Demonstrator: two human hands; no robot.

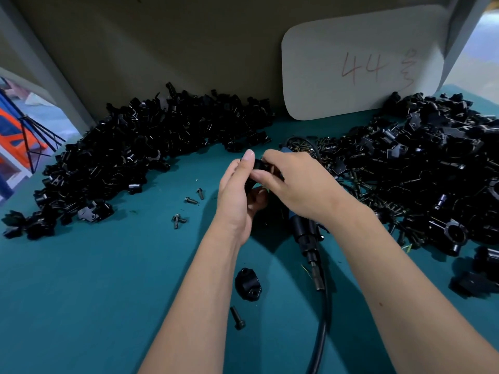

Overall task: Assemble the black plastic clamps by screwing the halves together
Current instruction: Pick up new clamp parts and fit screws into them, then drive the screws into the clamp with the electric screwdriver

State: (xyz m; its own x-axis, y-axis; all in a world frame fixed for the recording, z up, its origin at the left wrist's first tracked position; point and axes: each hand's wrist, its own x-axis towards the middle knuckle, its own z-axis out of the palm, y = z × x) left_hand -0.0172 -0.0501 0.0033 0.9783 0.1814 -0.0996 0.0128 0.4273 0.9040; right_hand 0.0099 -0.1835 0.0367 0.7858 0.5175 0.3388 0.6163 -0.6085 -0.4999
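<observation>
Black clamp [258, 168], apparently 1 piece, pinched by left hand [237, 195] and right hand [294, 182].

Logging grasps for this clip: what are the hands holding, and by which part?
Both hands hold one black clamp piece above the table. The left hand grips it from the left side, the right hand pinches its right side. The exact contact points are hidden by fingers.

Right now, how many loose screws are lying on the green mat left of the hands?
4: two near the left hand, one or two overlapping farther left, one by the lone clamp half. More fill the right pile.
</observation>
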